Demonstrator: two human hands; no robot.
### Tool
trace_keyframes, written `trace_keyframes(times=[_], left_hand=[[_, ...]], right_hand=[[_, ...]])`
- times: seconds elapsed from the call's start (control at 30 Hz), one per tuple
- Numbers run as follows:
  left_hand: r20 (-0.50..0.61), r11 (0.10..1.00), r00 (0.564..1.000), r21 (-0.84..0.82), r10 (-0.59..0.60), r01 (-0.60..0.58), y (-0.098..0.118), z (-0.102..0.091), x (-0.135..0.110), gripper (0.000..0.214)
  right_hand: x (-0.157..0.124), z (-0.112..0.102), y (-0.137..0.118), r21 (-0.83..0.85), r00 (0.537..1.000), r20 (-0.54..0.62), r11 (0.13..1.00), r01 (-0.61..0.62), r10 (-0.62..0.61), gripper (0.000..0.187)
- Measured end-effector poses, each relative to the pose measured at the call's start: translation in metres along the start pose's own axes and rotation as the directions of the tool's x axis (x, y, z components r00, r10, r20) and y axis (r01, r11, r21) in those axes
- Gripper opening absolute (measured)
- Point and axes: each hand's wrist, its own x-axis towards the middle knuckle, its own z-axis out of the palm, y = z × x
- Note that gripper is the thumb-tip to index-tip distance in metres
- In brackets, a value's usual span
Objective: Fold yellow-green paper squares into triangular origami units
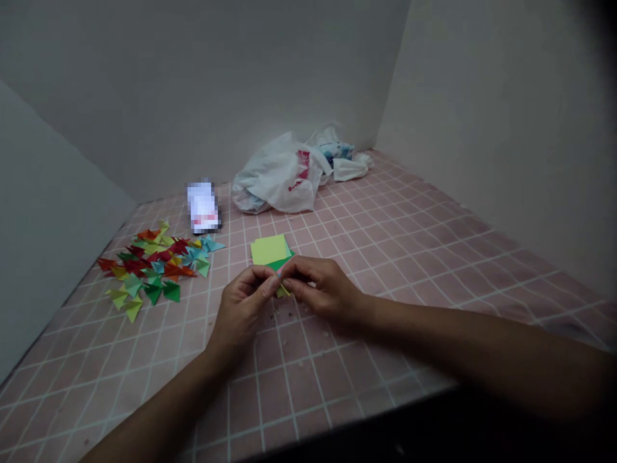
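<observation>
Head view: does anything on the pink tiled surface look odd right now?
A white object beyond the folded paper triangles is pixelated, so it can't be identified; a crumpled plastic bag also sits bunched in the far corner.

A home-like corner: pink tiled ledge (385,257) between plain grey walls (482,128), crumpled plastic bag (277,177) against the back.

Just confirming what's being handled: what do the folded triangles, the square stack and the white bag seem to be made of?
The folded triangles look like matte coloured paper, with crisp creases. The square stack seems the same paper, thin flat sheets. The white bag looks like thin plastic film, faintly glossy, crumpled into soft wrinkles.
</observation>
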Motion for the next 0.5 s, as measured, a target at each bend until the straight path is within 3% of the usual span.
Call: trace_keyframes(times=[0.17,0.5], left_hand=[[-0.003,0.999,1.000,-0.034,0.015,-0.015,-0.0003,-0.0017,0.0013,0.013],[0.024,0.995,0.999,-0.099,0.032,-0.030,-0.0020,-0.0006,0.0023,0.011]], right_hand=[[0.0010,-0.0016,-0.0051,0.116,0.990,0.060,0.984,-0.133,0.126,0.017],[0.0003,0.0031,-0.0005,0.091,0.991,0.030,0.987,-0.132,0.130,0.011]])
